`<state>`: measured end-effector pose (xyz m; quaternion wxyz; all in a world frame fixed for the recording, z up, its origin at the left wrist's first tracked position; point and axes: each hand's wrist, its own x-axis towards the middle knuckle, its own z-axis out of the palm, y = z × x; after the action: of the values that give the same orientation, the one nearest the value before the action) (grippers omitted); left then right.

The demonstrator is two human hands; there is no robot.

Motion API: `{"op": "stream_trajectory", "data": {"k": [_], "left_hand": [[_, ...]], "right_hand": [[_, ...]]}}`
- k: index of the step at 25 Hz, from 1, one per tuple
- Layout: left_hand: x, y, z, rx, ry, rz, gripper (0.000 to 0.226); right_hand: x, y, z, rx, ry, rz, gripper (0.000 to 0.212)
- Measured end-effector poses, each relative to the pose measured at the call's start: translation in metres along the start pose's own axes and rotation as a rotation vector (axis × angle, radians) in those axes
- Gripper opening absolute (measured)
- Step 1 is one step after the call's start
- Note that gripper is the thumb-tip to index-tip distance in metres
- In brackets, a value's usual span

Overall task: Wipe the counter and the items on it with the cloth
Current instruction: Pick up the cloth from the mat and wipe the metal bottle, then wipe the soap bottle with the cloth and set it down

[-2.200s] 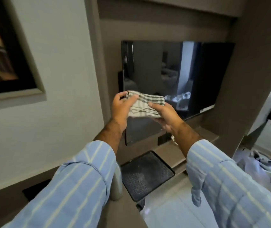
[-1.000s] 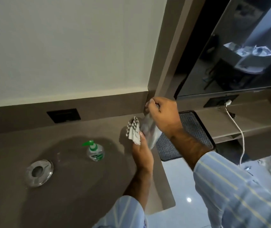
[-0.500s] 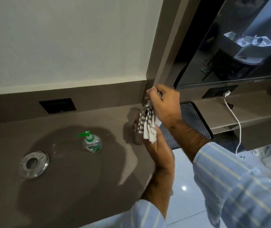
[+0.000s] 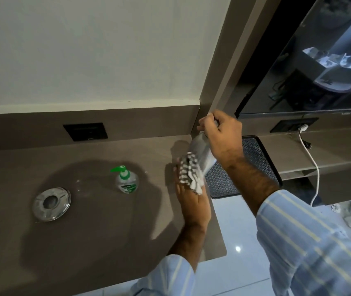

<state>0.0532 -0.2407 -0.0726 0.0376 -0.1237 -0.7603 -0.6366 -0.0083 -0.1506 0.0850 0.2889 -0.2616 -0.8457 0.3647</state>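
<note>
The right hand has its grip clamped around the top of a slim silvery bottle, holding it tilted above the right end of the worktop; what kind of bottle it is cannot be told. The left hand comes up from below with its grip closed on the checked cloth, which is bunched against the bottle's lower body, a loose corner hanging down toward the palm. The step in hand, by the look of it, is wiping one of the items, held up off the surface rather than standing on it.

Further out, a clear soap dispenser with a green pump stands upright near the middle of the worktop, and a round glass ashtray lies well apart to its left. Neither is touched. A dark patterned tray sits just behind the hands, on the lower ledge to the right.

The next move likely calls for running the cloth along the rest of the bottle while the upper hand steadies it, then setting it down upright before taking up the dispenser, the ashtray and the bare surface.
</note>
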Motion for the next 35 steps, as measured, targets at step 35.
{"op": "stream_trajectory", "data": {"k": [35], "left_hand": [[0.108, -0.013, -0.236, 0.897, -0.381, 0.453, 0.062]], "right_hand": [[-0.107, -0.03, 0.064, -0.178, -0.455, -0.351, 0.029]]}}
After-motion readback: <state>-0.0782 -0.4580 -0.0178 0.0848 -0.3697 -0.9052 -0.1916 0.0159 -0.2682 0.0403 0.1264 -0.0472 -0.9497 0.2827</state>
